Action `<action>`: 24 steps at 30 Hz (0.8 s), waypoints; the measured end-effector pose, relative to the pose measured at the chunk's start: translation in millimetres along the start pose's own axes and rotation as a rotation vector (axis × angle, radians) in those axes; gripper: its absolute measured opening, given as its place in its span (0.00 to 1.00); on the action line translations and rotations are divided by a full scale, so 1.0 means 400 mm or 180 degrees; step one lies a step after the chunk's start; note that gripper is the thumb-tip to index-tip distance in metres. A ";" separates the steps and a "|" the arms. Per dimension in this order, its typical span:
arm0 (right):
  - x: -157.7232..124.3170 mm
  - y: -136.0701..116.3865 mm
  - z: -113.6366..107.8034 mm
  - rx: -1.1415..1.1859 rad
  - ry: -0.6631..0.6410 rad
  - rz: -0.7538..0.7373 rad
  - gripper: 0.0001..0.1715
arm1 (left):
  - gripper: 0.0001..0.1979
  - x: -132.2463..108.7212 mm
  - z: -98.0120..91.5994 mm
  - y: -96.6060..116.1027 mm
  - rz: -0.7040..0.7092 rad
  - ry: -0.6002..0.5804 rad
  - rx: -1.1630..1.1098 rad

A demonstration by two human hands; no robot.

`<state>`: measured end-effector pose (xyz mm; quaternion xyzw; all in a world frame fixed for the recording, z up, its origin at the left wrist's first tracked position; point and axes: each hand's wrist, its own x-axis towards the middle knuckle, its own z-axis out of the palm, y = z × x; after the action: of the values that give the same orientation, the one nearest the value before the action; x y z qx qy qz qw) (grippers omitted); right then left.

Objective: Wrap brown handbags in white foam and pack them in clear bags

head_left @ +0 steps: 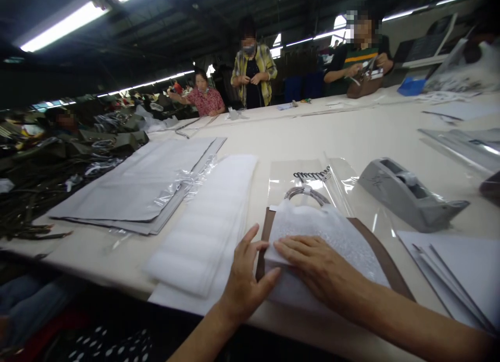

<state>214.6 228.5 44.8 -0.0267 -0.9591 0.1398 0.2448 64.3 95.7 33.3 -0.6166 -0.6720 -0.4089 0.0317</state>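
A brown handbag point(359, 227) lies at the front edge of the table, its braided-looking handle point(308, 193) pointing away from me. White foam wrap point(344, 234) covers most of its upper face. My right hand point(312, 263) rests flat on the wrap with its fingers stretched to the left. At the bag's left edge is my left hand point(250, 273), thumb and fingers spread apart around the corner, touching the wrap. Beneath the handle end lies a clear plastic bag point(281, 174) with dark lettering. The underside of the handbag is hidden.
Left of my hands lies a stack of white foam sheets point(203, 237), then grey-white paper sheets point(128, 185). A grey tape dispenser point(406, 192) stands right, near white sheets point(469, 268). Across the table point(281, 133), a person point(363, 60) handles a brown bag point(365, 83); other people are nearby.
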 end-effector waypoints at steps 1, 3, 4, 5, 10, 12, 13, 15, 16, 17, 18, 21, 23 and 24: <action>0.005 0.000 -0.002 0.0053 0.0048 0.0018 0.21 | 0.16 -0.008 -0.010 0.004 -0.0209 -0.0171 -0.0095; 0.006 -0.003 -0.012 0.0193 0.0162 0.0069 0.19 | 0.08 -0.016 -0.027 0.014 -0.0386 -0.0346 -0.0291; 0.002 -0.004 -0.017 0.0255 0.0230 0.0100 0.18 | 0.05 -0.016 -0.033 0.019 -0.0395 -0.0364 -0.0361; -0.003 -0.005 -0.022 0.0303 0.0308 0.0109 0.18 | 0.02 -0.012 -0.036 0.024 -0.0366 -0.0391 -0.0410; -0.029 -0.010 -0.034 0.0360 0.0332 -0.0478 0.23 | 0.01 0.040 -0.028 0.034 -0.0320 -0.0688 -0.0650; -0.034 -0.014 -0.031 0.0230 0.0190 -0.0781 0.26 | 0.02 0.055 -0.019 0.031 -0.0527 -0.0731 -0.0748; -0.035 -0.016 -0.027 0.0142 0.0139 -0.0893 0.27 | 0.02 0.059 -0.014 0.029 -0.0645 -0.0719 -0.0805; -0.040 -0.018 -0.014 -0.0060 0.0070 -0.1051 0.28 | 0.03 0.059 -0.004 0.023 -0.0847 -0.0638 -0.0912; -0.044 -0.018 -0.005 -0.0174 0.0055 -0.1103 0.28 | 0.04 0.057 0.001 0.020 -0.0923 -0.0593 -0.0953; -0.049 -0.019 0.003 -0.0291 0.0027 -0.1133 0.27 | 0.05 0.054 0.005 0.017 -0.0986 -0.0553 -0.0995; -0.054 -0.020 0.010 -0.0406 -0.0032 -0.1139 0.27 | 0.06 0.051 0.010 0.013 -0.1039 -0.0515 -0.1033; -0.069 -0.032 0.021 -0.0659 -0.0288 -0.1069 0.25 | 0.06 0.042 0.024 0.004 -0.1154 -0.0410 -0.1139; -0.077 -0.047 0.018 -0.0701 -0.0415 -0.0901 0.26 | 0.05 0.036 0.032 0.001 -0.1152 -0.0265 -0.1136; -0.080 -0.054 0.015 -0.0691 -0.0448 -0.0806 0.28 | 0.05 0.033 0.035 0.001 -0.1114 -0.0174 -0.1084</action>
<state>240.1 202.2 31.0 0.0779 -0.9790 0.0051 0.1883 68.0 114.3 31.5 -0.4980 -0.6906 -0.4987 -0.1623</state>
